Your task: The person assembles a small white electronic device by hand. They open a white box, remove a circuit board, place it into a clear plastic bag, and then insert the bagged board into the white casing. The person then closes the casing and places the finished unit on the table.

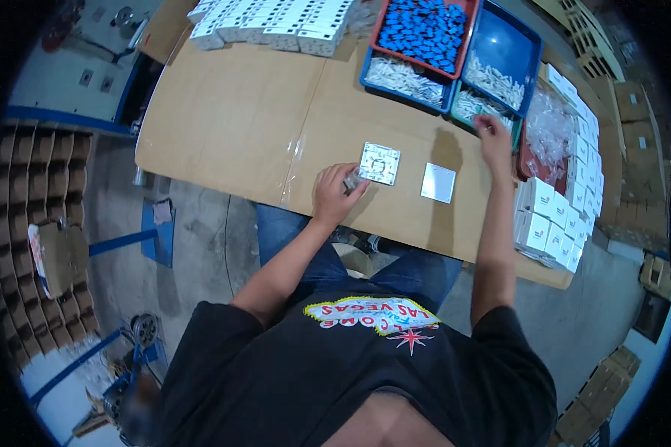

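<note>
My left hand [334, 195] rests on the cardboard-covered table with its fingers curled round a small greyish, partly see-through thing [353, 180]. Right beside its fingertips lies a square white plate [379, 163], its inner side with moulded details facing up. A second white plate [438, 183], smooth and plain, lies to the right, apart from both hands. My right hand [493, 141] is at the near edge of a green tray [516, 134] of small white parts [479, 106]. Its fingers are bent together, and whatever may be between them is too small to make out.
Beyond the green tray stand a red tray of blue parts [423, 33] and blue trays [503, 37] with white pieces. Clear plastic bags [550, 134] fill another red tray. White boxes are stacked at the right [548, 220] and at the far left [276, 22].
</note>
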Demonstrator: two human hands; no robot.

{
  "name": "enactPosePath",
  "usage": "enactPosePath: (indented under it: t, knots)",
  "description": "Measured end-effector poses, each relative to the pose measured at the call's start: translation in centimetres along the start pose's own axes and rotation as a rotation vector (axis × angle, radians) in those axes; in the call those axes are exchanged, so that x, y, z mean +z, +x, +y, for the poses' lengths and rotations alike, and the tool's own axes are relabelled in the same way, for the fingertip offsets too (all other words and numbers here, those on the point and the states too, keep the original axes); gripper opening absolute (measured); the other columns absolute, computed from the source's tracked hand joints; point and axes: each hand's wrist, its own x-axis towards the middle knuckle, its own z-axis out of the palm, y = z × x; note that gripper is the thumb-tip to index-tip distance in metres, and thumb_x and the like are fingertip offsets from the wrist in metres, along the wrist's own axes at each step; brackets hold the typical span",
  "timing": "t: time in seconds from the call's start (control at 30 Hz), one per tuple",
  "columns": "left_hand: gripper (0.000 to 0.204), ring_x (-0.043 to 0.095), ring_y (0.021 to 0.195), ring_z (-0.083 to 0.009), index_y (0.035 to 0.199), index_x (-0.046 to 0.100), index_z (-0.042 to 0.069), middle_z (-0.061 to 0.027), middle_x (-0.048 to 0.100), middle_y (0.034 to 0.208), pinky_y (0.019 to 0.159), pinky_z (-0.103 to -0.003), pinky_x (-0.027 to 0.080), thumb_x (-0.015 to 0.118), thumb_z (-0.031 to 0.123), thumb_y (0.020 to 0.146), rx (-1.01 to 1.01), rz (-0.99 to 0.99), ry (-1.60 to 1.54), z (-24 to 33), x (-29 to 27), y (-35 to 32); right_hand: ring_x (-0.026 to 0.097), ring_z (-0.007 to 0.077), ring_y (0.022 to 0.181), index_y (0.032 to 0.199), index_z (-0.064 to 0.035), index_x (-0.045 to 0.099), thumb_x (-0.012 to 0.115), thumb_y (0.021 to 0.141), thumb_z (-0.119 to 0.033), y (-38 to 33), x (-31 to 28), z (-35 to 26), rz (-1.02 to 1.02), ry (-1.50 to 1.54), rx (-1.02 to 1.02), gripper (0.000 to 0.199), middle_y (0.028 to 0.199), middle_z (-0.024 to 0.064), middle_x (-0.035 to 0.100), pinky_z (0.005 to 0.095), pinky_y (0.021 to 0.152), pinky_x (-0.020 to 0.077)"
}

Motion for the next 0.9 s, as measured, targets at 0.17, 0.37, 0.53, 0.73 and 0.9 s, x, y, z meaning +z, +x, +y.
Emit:
enactPosePath:
  t: [0.17, 0.37, 0.53, 0.73, 0.9]
  knots:
    - [0.039, 0.065, 0.095, -0.0272, 0.111, 0.069, 0.006, -0.008, 0.07, 0.102, 0.086, -0.04, 0.049, 0.085, 0.023, 0.08, -0.012, -0.007, 0.005, 0.0, -0.4, -0.1, 0.068, 0.0136, 0.083, 0.108, -0.0026, 0.074, 0.069, 0.092, -0.007, -11.4, 10.2, -9.7, -0.385, 0.132, 0.165, 0.017, 0.095, 0.0038, 0.076, 0.0289, 0.074, 0.0523]
    - [0.04, 0.066, 0.095, -0.0268, 0.113, 0.069, 0.007, -0.0081, 0.07, 0.104, 0.086, -0.04, 0.049, 0.084, 0.019, 0.077, 0.028, -0.011, -0.022, -0.1, -0.3, -0.1, 0.066, 0.0229, 0.077, 0.103, -0.0042, 0.075, 0.072, 0.09, -0.011, -14.6, 13.8, -15.6, -0.473, 0.055, 0.083, 0.015, 0.095, 0.0131, 0.072, 0.0355, 0.072, 0.0517]
    - [0.039, 0.066, 0.097, -0.0281, 0.114, 0.069, 0.007, -0.0088, 0.07, 0.106, 0.086, -0.04, 0.05, 0.083, 0.018, 0.079, 0.027, -0.01, -0.033, -0.3, -0.4, -0.1, 0.066, 0.0239, 0.081, 0.101, -0.0042, 0.074, 0.071, 0.092, -0.013, -14.6, 14.2, -15.0, -0.389, -0.049, -0.104, 0.013, 0.098, 0.0142, 0.066, 0.0374, 0.075, 0.0515]
    - [0.035, 0.066, 0.094, -0.0281, 0.112, 0.07, 0.007, -0.0084, 0.071, 0.102, 0.085, -0.04, 0.05, 0.082, 0.02, 0.082, -0.018, 0.021, -0.076, -0.5, -0.1, -0.3, 0.064, 0.025, 0.074, 0.1, -0.0053, 0.074, 0.072, 0.092, -0.019, -11.0, 13.4, -12.0, -0.28, 0.039, 0.047, 0.016, 0.099, 0.0123, 0.07, 0.0376, 0.07, 0.0521]
    - [0.033, 0.065, 0.09, -0.0275, 0.111, 0.07, 0.008, -0.0071, 0.07, 0.098, 0.083, -0.04, 0.049, 0.08, 0.023, 0.084, -0.023, 0.039, -0.072, 0.1, -0.4, -0.1, 0.07, 0.0295, 0.081, 0.101, -0.0103, 0.075, 0.07, 0.094, -0.026, -2.6, 12.3, -8.3, 0.005, -0.173, 0.016, 0.019, 0.1, 0.0111, 0.073, 0.0411, 0.072, 0.0541]
